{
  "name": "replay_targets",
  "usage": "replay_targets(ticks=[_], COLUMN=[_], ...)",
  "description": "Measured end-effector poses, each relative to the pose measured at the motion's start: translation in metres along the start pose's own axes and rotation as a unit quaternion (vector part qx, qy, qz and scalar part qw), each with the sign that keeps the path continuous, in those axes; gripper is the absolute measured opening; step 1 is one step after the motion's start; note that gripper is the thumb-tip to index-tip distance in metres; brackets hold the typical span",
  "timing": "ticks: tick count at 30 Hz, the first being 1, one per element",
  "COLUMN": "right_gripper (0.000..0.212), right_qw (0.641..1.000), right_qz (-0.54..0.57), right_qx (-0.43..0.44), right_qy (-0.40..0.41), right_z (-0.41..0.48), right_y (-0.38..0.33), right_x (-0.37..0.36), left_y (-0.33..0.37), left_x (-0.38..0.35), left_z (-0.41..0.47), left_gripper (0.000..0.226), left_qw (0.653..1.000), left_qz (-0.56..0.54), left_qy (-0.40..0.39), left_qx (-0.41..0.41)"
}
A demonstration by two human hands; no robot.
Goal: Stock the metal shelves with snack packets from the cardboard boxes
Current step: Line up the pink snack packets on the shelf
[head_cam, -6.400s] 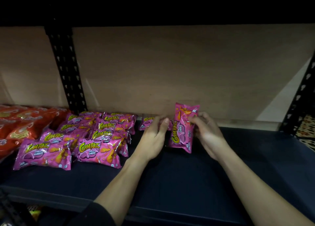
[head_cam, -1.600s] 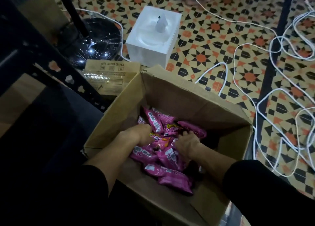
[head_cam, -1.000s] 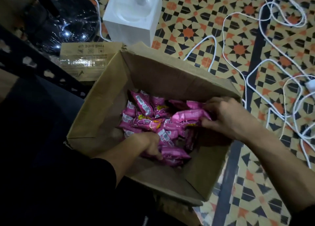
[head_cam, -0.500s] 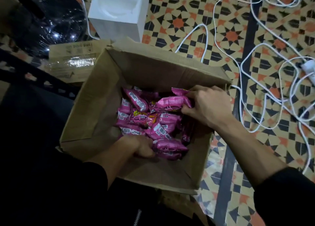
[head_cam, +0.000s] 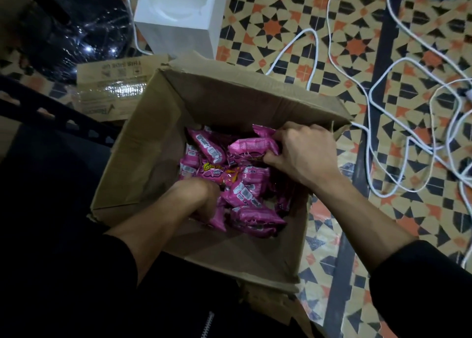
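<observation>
Two hands inside cardboard box (head_cam: 229, 100). Near side of box: left hand (head_cam: 201, 197) sunk in packet pile (head_cam: 242, 187), fingers curled under, hold cannot be told. Far-right side of box: right hand (head_cam: 304, 154) pinches pink packet (head_cam: 251, 146) by its right end, above pile. Packet's long axis runs across box, free end pointing toward box's left wall. Lift out likely straight up.

Cardboard box (head_cam: 229, 103): open, pink packets (head_cam: 245, 192) inside.
Right hand (head_cam: 304, 154): grips pink packets above the heap.
Left hand (head_cam: 201, 197): down among them, grip unclear.
</observation>
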State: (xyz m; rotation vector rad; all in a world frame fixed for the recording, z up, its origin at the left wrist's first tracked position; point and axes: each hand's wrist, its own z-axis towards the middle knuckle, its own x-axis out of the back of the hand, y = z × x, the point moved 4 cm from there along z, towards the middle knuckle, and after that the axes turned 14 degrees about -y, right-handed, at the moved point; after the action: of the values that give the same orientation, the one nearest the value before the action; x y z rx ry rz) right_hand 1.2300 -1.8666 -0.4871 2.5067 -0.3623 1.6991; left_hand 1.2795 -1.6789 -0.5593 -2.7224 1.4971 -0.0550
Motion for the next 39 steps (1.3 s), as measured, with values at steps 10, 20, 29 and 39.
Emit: replay_targets(ticks=[10,20,29,39], right_gripper=[0.046,0.045,0.048,0.038], right_qw=[1.000,0.999,0.999,0.966], right_qz=[-0.005,0.003,0.031,0.255], right_qx=[-0.003,-0.014,-0.006,0.034], right_qy=[0.017,0.029,0.021,-0.008], right_z=[0.004,0.009,0.005,-0.025], right_y=[-0.001,0.000,-0.001,-0.006], right_x=[-0.004,-0.005,-0.002,0.023], left_y=[0.072,0.078,0.037,-0.018], left_x=[-0.007,-0.012,0.013,-0.015], left_z=[0.010,0.026,-0.024,-0.117], left_gripper=[0.056,0.045,0.028,0.010], left_qw=[0.982,0.977,0.962,0.897], left_qz=[0.030,-0.002,-0.118,-0.228], left_qy=[0.069,0.118,0.212,0.370], left_qx=[-0.173,-0.180,-0.126,-0.075])
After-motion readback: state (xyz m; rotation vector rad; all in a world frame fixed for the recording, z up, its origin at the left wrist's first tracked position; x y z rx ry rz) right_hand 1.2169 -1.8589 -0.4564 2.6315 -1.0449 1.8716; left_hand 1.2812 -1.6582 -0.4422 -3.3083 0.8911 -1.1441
